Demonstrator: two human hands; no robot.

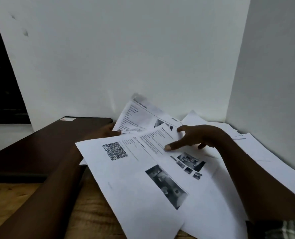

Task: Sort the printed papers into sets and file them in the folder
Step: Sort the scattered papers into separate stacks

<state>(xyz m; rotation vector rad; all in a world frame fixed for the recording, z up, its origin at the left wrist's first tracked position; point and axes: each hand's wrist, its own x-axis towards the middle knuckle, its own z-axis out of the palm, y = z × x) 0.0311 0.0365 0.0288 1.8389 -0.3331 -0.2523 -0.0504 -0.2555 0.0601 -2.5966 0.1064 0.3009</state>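
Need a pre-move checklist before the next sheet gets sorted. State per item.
1. Left hand grips the raised sheet: ok.
2. Right hand rests open on the fanned sheets: ok.
3. Folder open for filing: not ok, it lies closed beside the papers.
4. Papers in separate sets: not ok, the loose pile overlaps.
5. Which set the raised sheet belongs to: cannot tell, print blurred.

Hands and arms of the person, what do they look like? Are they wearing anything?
The left hand and right hand are bare: no gloves, and no ring or watch shows. The left arm shows no sleeve. The right arm has a dark checked sleeve with pale lines, high up by the picture's bottom corner.
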